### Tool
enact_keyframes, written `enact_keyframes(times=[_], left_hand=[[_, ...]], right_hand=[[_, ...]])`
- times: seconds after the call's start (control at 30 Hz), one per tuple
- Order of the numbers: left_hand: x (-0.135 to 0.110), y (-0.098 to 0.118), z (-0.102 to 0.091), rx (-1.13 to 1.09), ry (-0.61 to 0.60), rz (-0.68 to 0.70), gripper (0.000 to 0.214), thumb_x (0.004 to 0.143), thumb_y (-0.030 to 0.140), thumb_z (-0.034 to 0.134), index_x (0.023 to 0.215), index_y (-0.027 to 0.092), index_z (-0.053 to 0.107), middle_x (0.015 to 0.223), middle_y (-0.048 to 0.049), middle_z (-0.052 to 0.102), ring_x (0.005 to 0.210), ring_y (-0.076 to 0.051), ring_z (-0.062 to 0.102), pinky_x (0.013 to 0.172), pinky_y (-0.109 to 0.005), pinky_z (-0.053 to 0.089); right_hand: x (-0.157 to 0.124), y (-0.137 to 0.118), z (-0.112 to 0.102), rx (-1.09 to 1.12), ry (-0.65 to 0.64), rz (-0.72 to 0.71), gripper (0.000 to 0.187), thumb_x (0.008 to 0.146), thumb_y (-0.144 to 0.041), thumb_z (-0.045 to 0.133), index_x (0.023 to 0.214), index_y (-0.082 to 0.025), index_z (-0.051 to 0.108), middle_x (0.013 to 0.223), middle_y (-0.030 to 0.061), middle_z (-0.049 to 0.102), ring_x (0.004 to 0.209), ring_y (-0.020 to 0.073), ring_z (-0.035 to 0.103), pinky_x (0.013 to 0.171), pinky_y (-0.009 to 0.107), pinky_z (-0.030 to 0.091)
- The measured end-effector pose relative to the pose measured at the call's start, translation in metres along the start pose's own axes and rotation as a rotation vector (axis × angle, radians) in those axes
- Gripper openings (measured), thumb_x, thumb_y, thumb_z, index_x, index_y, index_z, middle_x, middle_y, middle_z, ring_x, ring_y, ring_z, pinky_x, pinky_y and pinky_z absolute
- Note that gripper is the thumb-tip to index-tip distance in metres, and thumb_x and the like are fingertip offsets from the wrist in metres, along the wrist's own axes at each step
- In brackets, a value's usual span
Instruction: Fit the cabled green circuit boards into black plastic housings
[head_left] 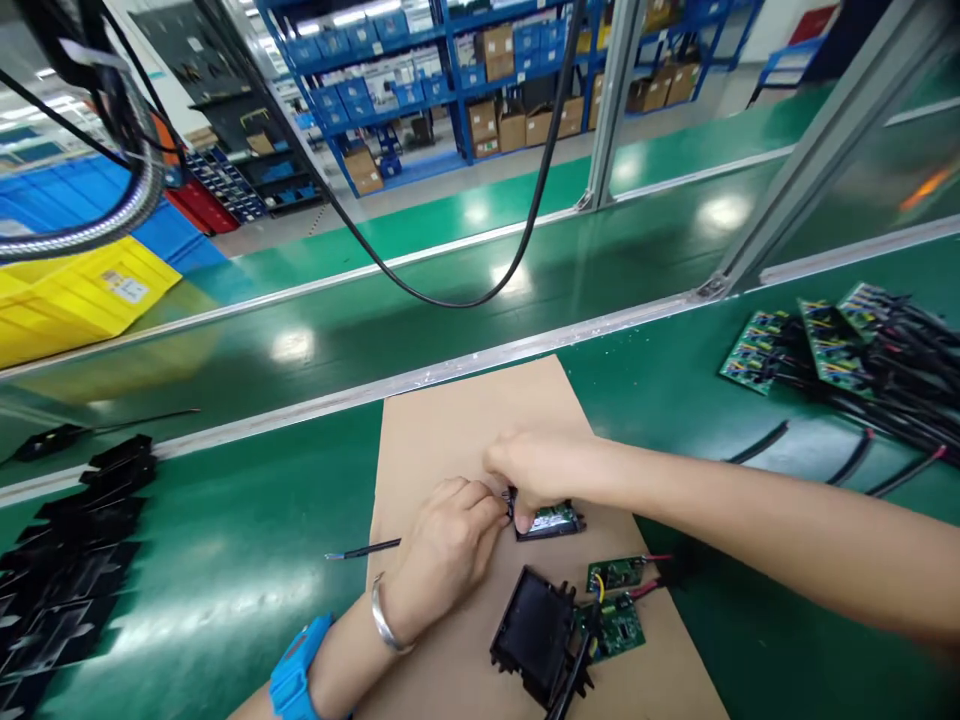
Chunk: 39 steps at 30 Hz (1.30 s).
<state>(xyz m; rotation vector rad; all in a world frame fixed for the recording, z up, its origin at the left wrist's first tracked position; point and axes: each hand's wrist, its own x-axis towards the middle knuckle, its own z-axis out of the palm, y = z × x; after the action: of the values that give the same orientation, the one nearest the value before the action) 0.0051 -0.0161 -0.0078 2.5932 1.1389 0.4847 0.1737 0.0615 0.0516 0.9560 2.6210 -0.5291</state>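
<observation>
Both my hands meet over a brown cardboard sheet point(465, 420) on the green bench. My right hand point(529, 470) is closed over a small black case with a green circuit board inside point(553, 522), pressing it onto the cardboard. My left hand point(448, 545), with a silver bangle and a blue wrist strap, pinches at the case's left end, where a thin black wire point(364, 549) trails off to the left. Closer to me lie a black finned housing point(536, 632) and two loose green circuit boards point(616, 600) with red and black leads.
A heap of green boards with black cables point(840, 350) lies at the right. Black plastic housings point(75, 560) are stacked at the left. Beyond the aluminium rail runs a green conveyor point(450, 290). A black cable point(450, 290) hangs overhead. Yellow bins point(75, 295) sit far left.
</observation>
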Motion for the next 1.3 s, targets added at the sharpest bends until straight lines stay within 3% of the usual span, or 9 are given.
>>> enact_keyframes(times=[0.1,0.17,0.23,0.43,0.77,0.97,1.07,1.13,1.3], left_hand=[[0.005,0.01,-0.014,0.006,-0.057,0.057,0.016,0.092,0.016,0.045,0.096,0.016,0.061,0.093,-0.0076,0.061,0.088,-0.022,0.054,0.079,-0.038,0.046],[0.01,0.015,-0.017,-0.015,-0.132,0.147,0.019,0.092,0.02,0.046,0.106,0.016,0.059,0.102,-0.0092,0.061,0.096,-0.024,0.054,0.085,-0.04,0.045],[0.014,0.016,-0.014,-0.023,-0.192,0.222,0.028,0.091,0.022,0.049,0.117,0.016,0.056,0.113,-0.0089,0.061,0.104,-0.025,0.054,0.091,-0.041,0.042],[0.019,0.005,0.006,0.048,-0.167,0.337,0.036,0.094,0.015,0.046,0.13,0.017,0.049,0.129,-0.0066,0.059,0.117,-0.02,0.053,0.099,-0.038,0.037],[0.021,-0.005,0.006,-0.038,-0.174,0.368,0.018,0.095,0.018,0.048,0.108,0.019,0.06,0.101,-0.0056,0.067,0.103,-0.018,0.059,0.091,-0.032,0.046],[0.019,-0.005,0.01,-0.031,-0.171,0.363,0.013,0.091,0.013,0.049,0.097,0.016,0.061,0.106,-0.0064,0.065,0.101,-0.019,0.057,0.091,-0.032,0.047],[0.018,-0.003,0.011,-0.034,-0.158,0.345,0.013,0.088,0.014,0.053,0.099,0.015,0.061,0.113,-0.0068,0.063,0.099,-0.019,0.058,0.089,-0.033,0.048],[0.018,-0.003,0.012,-0.045,-0.158,0.329,0.017,0.087,0.015,0.054,0.103,0.014,0.06,0.116,-0.0074,0.063,0.101,-0.02,0.058,0.09,-0.034,0.048],[0.017,-0.002,0.013,-0.054,-0.185,0.31,0.018,0.091,0.015,0.049,0.106,0.014,0.059,0.125,-0.0064,0.06,0.111,-0.021,0.055,0.099,-0.034,0.043]], right_hand=[[-0.036,0.01,0.009,0.057,0.178,-0.019,0.032,0.079,-0.047,0.071,0.095,-0.02,0.063,0.092,0.0024,0.065,0.089,0.0207,0.06,0.07,0.028,0.044],[-0.057,0.013,0.021,0.128,0.322,0.001,0.038,0.077,-0.047,0.072,0.099,-0.019,0.061,0.096,0.004,0.064,0.092,0.022,0.058,0.076,0.031,0.044],[-0.068,0.015,0.035,0.154,0.38,0.024,0.047,0.069,-0.044,0.078,0.102,-0.017,0.06,0.099,0.0068,0.062,0.095,0.025,0.056,0.082,0.036,0.044],[-0.061,0.014,0.062,0.212,0.35,0.035,0.035,0.069,-0.019,0.072,0.101,-0.015,0.059,0.099,0.0078,0.058,0.096,0.0238,0.053,0.084,0.034,0.044],[-0.059,0.021,0.057,0.309,0.292,0.018,0.043,0.069,-0.011,0.066,0.109,-0.018,0.055,0.105,0.0049,0.057,0.1,0.0226,0.052,0.088,0.036,0.043],[-0.085,0.028,0.065,0.392,0.329,0.095,0.053,0.075,-0.015,0.069,0.122,-0.024,0.046,0.117,0.0048,0.056,0.106,0.0209,0.054,0.087,0.031,0.047],[-0.098,0.027,0.074,0.325,0.427,0.156,0.029,0.088,-0.018,0.054,0.116,-0.023,0.05,0.106,0.0069,0.059,0.095,0.0208,0.059,0.078,0.032,0.05],[-0.097,0.023,0.076,0.278,0.451,0.131,0.018,0.093,-0.021,0.045,0.108,-0.023,0.056,0.095,0.0071,0.062,0.085,0.0209,0.061,0.073,0.032,0.051],[-0.074,0.021,0.065,0.196,0.407,0.106,0.019,0.091,-0.036,0.052,0.093,-0.022,0.063,0.078,0.0055,0.063,0.072,0.0208,0.06,0.065,0.031,0.05]])
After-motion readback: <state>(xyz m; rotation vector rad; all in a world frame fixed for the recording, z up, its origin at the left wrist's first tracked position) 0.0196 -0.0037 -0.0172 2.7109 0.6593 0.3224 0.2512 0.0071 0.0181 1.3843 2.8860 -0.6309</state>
